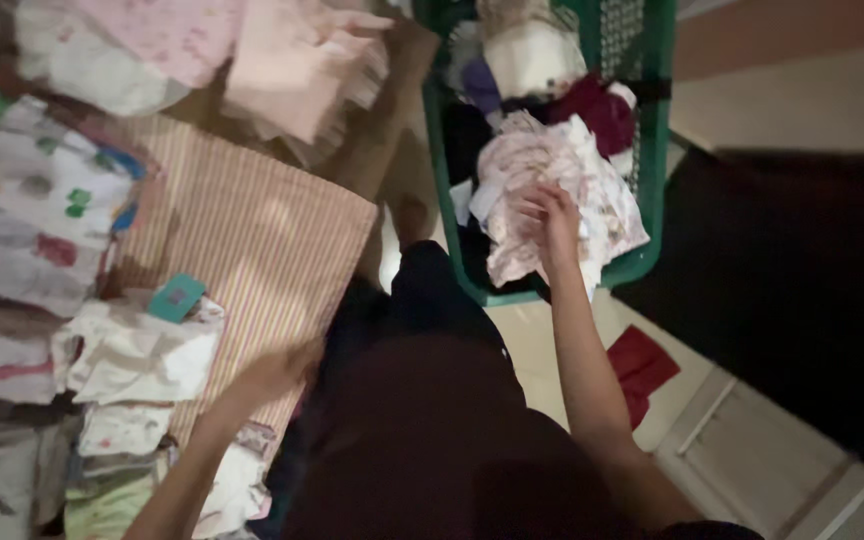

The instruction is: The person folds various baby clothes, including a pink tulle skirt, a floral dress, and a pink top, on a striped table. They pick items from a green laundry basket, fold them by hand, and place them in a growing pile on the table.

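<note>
Pale floral garment lay on top of the heap in the green laundry basket, and the right hand had its fingers closed into the cloth. Beside it sat a maroon piece. Left hand, blurred, hovered over the striped mat near a folded white stack; its grip couldn't be made out. Red cloth lay on the floor.

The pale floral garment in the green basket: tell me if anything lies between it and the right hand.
Nothing visible does. The right hand already rests on the pale floral garment, which lies on top of the other clothes in the green basket, fingers curled into the cloth.
</note>
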